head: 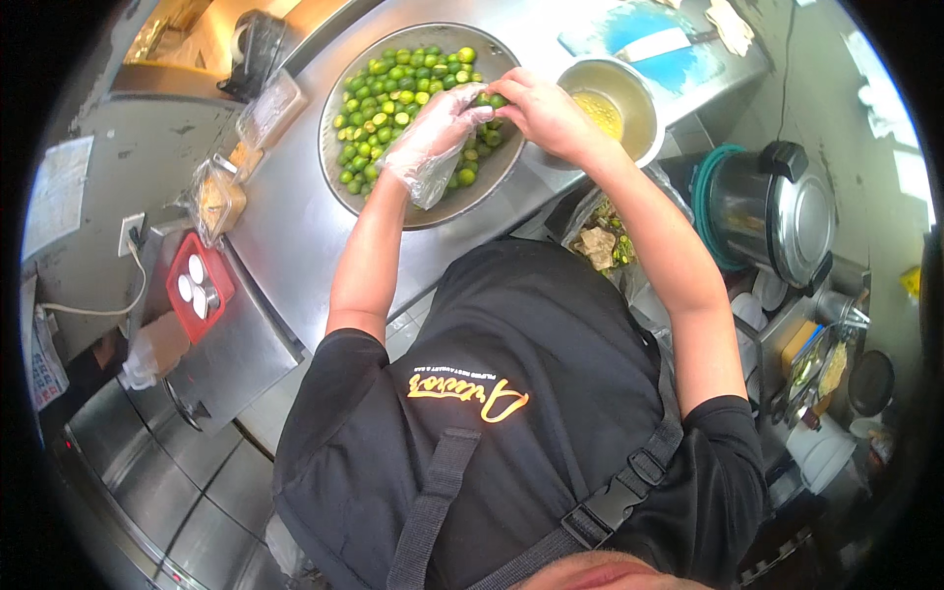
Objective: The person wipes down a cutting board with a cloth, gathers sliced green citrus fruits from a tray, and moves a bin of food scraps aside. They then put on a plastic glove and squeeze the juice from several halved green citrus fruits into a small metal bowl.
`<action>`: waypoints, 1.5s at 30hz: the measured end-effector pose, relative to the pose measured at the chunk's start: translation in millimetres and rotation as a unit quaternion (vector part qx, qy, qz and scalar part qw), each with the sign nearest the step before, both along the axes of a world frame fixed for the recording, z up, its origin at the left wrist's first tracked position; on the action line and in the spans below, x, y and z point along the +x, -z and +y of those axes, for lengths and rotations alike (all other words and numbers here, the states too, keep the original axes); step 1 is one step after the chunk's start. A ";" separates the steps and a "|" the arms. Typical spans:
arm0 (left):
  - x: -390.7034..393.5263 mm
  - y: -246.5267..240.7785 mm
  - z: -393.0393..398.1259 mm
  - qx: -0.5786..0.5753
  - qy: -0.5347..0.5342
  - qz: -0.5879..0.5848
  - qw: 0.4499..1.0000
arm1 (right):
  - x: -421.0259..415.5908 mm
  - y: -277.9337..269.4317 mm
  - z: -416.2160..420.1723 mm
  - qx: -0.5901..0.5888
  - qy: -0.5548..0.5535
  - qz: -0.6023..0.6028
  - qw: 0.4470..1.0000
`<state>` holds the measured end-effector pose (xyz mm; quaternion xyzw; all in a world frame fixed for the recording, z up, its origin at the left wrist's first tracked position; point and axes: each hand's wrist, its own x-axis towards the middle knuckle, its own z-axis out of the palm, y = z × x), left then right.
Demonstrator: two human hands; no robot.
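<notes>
A wide metal bowl (335, 188) full of small green citrus fruits (380, 96) stands on the steel counter; some fruits show pale cut or stem ends. Over its right side, my left hand (442, 125), in a clear plastic glove, holds small green citrus fruit between thumb and fingers. My bare right hand (538, 110) meets it there, its fingertips on the same fruit; whether they grip one fruit or more cannot be told. Just beyond the right wrist is a smaller metal bowl (649, 114) with yellow liquid (597, 110) in the bottom.
A knife (656, 46) lies on a blue and white cutting board (682, 66) at the back right. Below the counter's front edge sits a lined bin (616, 232) with scraps. Plastic containers (271, 110) stand at the left; a large lidded metal pot (759, 210) is at the right.
</notes>
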<state>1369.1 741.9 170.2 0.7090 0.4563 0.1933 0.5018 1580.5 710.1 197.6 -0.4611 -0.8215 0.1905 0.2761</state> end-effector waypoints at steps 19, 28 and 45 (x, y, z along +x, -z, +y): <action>175.7 -10.0 33.4 0.049 0.264 -0.040 0.962 | 144.6 1.6 -41.3 0.066 0.194 -0.078 0.976; 194.7 0.1 42.8 0.351 0.314 0.034 0.881 | 160.7 23.3 -29.5 -0.040 0.151 -0.307 0.939; 199.2 77.3 61.3 0.296 0.345 -0.082 0.887 | 179.3 -0.4 -35.3 -0.208 0.112 -0.141 0.961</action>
